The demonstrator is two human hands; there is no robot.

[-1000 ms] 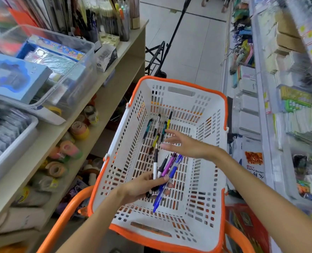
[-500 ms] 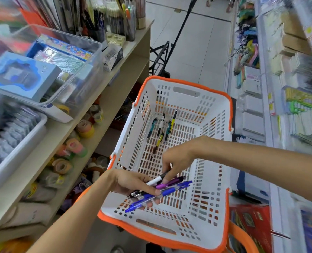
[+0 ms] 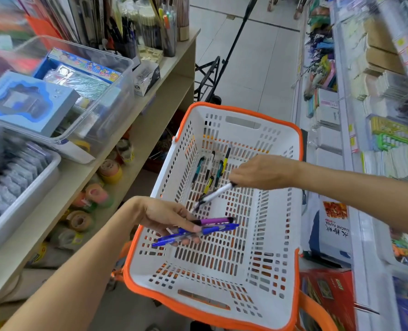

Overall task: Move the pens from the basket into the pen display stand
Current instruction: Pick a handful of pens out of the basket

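A white slotted basket with an orange rim stands in front of me. My left hand holds a purple pen and two blue pens over the basket's left side. My right hand pinches the top end of a white pen, lifted clear of the left hand's bunch. Several pens, teal, yellow and black, lie on the basket floor near its far wall. Pen holders crowded with pens stand at the back of the left shelf.
The left wooden shelf carries a clear plastic box of stationery and a grey tray; tape rolls sit on the shelf below. A white display rack of goods runs along the right. A black trolley frame stands beyond the basket.
My right hand has pulled the white pen out of the bunch in my left hand and lifted it up and to the right. The left hand keeps the purple and blue pens.
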